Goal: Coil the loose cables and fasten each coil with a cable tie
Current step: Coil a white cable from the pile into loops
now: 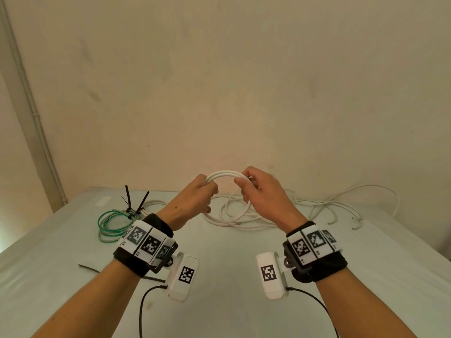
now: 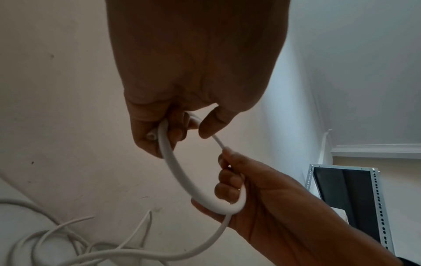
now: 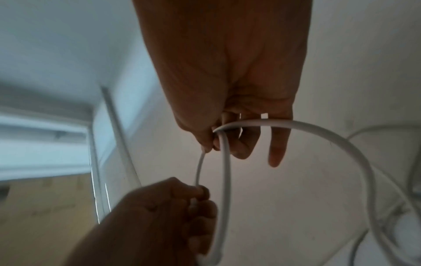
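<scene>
Green coil (image 1: 111, 224), black ties (image 1: 136, 203) lie left of hands.

No words, brands or numbers can be read anywhere. The only signs are black-and-white square code markers: several on the white panels of the left wristband (image 1: 146, 242) and the right wristband (image 1: 313, 242), and one each on the left wrist camera (image 1: 186, 274) and the right wrist camera (image 1: 268, 273). Small marks beneath the band markers are too tiny to read.

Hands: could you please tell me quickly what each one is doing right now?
Left hand: grips the white cable loops.
Right hand: pinches the same white cable.
</scene>
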The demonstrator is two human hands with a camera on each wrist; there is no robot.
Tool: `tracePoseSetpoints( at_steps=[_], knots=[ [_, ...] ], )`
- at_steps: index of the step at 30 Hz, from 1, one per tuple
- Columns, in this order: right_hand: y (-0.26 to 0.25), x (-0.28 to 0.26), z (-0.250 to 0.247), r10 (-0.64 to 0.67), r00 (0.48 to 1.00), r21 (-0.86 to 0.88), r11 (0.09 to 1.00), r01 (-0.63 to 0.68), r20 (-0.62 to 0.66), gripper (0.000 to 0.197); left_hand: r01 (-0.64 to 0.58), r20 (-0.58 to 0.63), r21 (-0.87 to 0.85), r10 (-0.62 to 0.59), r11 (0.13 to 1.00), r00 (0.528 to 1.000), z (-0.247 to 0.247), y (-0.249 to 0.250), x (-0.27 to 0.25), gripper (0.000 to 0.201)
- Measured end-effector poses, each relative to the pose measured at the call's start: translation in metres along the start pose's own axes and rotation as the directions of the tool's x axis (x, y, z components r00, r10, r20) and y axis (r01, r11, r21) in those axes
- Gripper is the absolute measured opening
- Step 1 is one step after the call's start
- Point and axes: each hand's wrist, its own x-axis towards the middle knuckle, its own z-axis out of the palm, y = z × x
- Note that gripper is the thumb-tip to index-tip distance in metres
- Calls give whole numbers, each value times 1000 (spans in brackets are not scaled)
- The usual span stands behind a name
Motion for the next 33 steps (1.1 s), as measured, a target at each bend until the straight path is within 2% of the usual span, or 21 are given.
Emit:
tracePoseSetpoints(
  at_steps=[2,4,6,8,12,15,18,23,26,28,30,33],
  knots=[
    [-2,-1,-3,16,998,223,974,-30,65,23,43,97,-145,-29,989,995,-2,4,-1,10],
    [-3,-2,-7,6,990,348,936,-55,140,23,135,273,-345,-38,929,961,-7,12,-4,21],
    [-3,-4,-9,-8,982,368,928,-62,186,23,215,390,-458,-22,863,920,-14,18,-6,33],
    [-6,-5,-10,-31,981,354,935,-40,193,23,276,455,-513,-15,813,890,-16,20,-6,45],
    [-10,-5,-10,-63,983,362,932,-5,174,25,412,562,-668,58,619,825,-9,12,-8,43],
    [-8,-6,-7,-47,985,406,914,-24,164,25,443,588,-729,146,522,796,-4,5,-10,40],
    [-7,-6,-6,-26,990,389,921,-31,139,27,442,566,-771,174,458,806,0,6,-11,40],
    [-1,-2,-11,-25,998,403,915,-1,59,27,410,512,-791,125,454,850,-2,9,-14,40],
    [6,3,-11,84,993,420,907,-40,-86,26,403,523,-785,154,471,838,-2,5,-17,39],
    [10,5,-11,159,979,419,904,-91,-131,26,406,545,-786,213,466,811,-1,0,-18,36],
    [15,4,-7,201,975,400,905,-147,-96,27,413,551,-805,278,426,787,-1,-2,-17,31],
    [20,-1,0,225,974,334,917,-219,22,32,383,496,-843,270,378,825,-2,1,-14,34]
  ],
)
